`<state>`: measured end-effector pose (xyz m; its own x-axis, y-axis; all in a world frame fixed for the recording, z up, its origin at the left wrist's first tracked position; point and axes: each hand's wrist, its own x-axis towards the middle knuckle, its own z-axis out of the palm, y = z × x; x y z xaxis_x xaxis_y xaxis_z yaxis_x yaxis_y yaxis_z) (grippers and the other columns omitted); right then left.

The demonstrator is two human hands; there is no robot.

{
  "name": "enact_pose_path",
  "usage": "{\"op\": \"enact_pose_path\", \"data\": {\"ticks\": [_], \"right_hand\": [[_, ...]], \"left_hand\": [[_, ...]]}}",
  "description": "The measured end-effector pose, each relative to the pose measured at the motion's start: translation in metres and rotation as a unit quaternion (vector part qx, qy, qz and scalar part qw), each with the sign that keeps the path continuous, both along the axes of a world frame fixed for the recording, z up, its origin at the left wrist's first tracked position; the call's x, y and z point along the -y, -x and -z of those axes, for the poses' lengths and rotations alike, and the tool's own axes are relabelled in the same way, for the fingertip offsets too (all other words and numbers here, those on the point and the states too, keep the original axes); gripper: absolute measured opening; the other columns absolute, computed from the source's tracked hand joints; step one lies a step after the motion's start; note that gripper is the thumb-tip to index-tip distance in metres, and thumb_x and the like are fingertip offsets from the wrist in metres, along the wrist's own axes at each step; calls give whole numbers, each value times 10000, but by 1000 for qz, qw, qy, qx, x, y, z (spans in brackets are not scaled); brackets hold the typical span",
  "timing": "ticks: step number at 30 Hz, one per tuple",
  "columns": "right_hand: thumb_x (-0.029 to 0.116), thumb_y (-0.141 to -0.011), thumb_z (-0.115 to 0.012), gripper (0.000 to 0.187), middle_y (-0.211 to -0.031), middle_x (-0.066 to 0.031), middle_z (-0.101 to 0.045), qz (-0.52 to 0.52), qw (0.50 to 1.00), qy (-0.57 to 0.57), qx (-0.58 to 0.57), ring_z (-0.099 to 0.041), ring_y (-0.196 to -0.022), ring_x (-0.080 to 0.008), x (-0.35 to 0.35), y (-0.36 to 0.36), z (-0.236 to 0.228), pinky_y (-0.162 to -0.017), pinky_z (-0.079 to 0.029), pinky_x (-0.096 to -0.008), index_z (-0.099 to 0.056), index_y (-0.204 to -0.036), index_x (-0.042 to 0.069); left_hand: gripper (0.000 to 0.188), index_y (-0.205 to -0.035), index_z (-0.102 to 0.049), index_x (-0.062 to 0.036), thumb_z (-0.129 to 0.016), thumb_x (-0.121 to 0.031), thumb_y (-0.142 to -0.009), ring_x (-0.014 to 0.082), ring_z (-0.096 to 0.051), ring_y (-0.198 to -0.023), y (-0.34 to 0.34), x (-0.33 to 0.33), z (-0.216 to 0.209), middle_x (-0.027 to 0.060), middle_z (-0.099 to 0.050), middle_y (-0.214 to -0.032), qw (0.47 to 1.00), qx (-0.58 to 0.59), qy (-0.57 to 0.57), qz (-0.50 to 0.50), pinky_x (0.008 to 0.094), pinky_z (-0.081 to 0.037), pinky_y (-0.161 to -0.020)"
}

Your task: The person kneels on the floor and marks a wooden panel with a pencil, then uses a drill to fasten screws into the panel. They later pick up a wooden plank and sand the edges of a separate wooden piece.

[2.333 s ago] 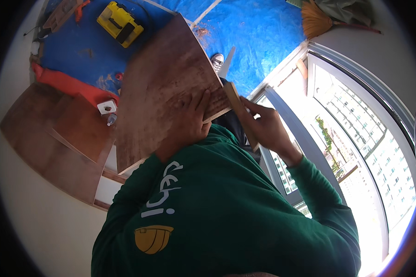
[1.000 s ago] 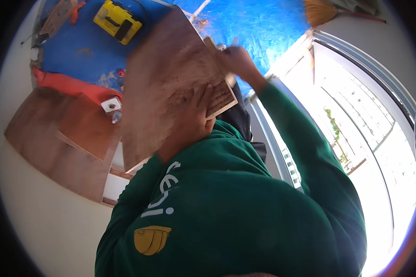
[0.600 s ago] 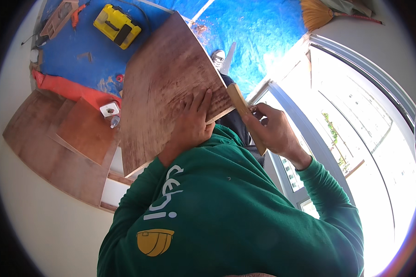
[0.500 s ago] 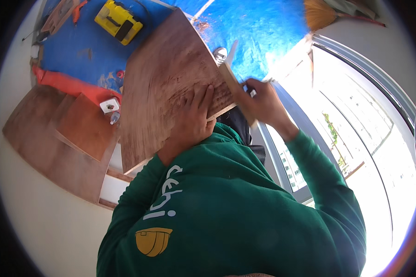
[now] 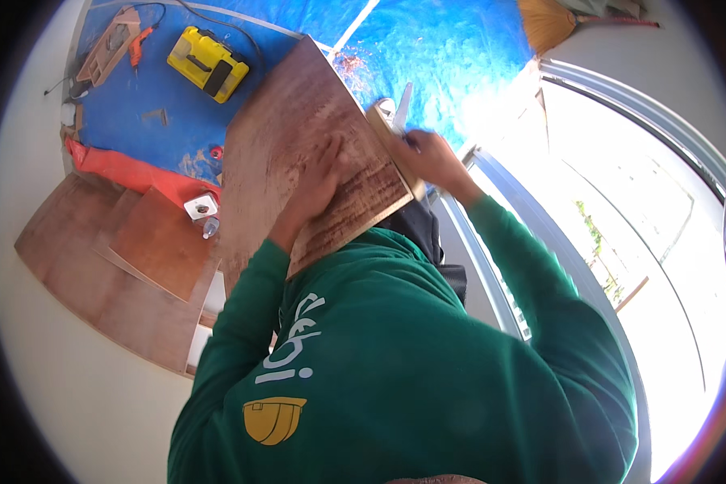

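A large brown plywood board (image 5: 274,153) lies tilted in front of my body, its near edge close to my green sweater. My left hand (image 5: 319,181) rests on its face, fingers stretched out and slightly blurred. Along the board's right edge runs a pale wooden strip (image 5: 394,152), with my right hand (image 5: 436,161) closed around its outer side. Past the strip's far end sticks out a thin, pale grey blade-like piece (image 5: 405,103). Whether that piece joins the strip or is a separate tool in my right hand, I cannot tell.
A yellow power-tool case (image 5: 208,64) and an orange-handled tool (image 5: 137,50) lie on the blue floor sheet (image 5: 129,105). More brown boards (image 5: 97,250) lean at left beside red sheeting (image 5: 129,171). A broom (image 5: 547,26) stands far right, near the window frame (image 5: 621,105).
My left hand has slid from the board's near right edge farther up onto its face. My right hand and the strip have shifted slightly left and away from me along the edge.
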<state>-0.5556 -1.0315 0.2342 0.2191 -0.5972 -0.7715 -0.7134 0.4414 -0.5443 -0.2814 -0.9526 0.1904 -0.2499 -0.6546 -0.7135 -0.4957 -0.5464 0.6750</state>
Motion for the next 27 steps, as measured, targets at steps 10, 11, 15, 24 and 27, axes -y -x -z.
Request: {"op": "enact_pose_path", "data": {"ticks": [10, 11, 15, 24, 27], "right_hand": [[386, -1018, -699, 404, -854, -214, -757, 48, 999, -9, 0, -761, -776, -317, -21, -9, -18, -726, -576, -444, -754, -1077, -10], [394, -1019, -690, 418, -857, -225, -752, 48, 999, -1, -4, -756, -773, -342, -13, -29, 22, -731, -575, -455, -752, -1082, -14], [394, -984, -758, 471, -969, -238, -782, 145, 987, 70, -5, -785, -894, -334, 32, -65, 130, -807, -597, -433, -765, -1128, -55], [427, -1029, -705, 489, -1051, -110, -742, 207, 955, -39, 209, -714, -922, -178, 20, -15, 22, -830, -591, -341, -757, -1221, -20], [435, -1059, -668, 491, -973, -96, -749, 283, 922, -216, 153, -700, -900, -166, 7, -12, -5, -861, -558, -352, -768, -1191, -28]], "left_hand": [[1011, -1739, -265, -206, -401, -858, -977, 477, -129, -1649, 9, 12, 90, 192, -180, -1804, 966, 228, -45, 118, 711, -46, -1281], [1006, -1736, -269, -192, -417, -844, -983, 483, -133, -1647, 6, 5, 94, 205, -183, -1800, 966, 228, -45, 113, 707, -51, -1283], [1000, -1724, -270, -120, -552, -742, -994, 498, -135, -1640, -2, 4, 63, 253, -196, -1782, 973, 208, 5, 98, 693, -70, -1289], [1101, -1663, -218, 95, -774, -452, -886, 546, -288, -1566, 51, -3, -110, 359, -323, -1661, 963, 96, 149, 202, 689, -244, -1253], [1046, -1651, -232, 102, -781, -328, -872, 570, -331, -1534, 52, -2, -99, 367, -337, -1647, 963, 115, 159, 183, 691, -272, -1238]]}}
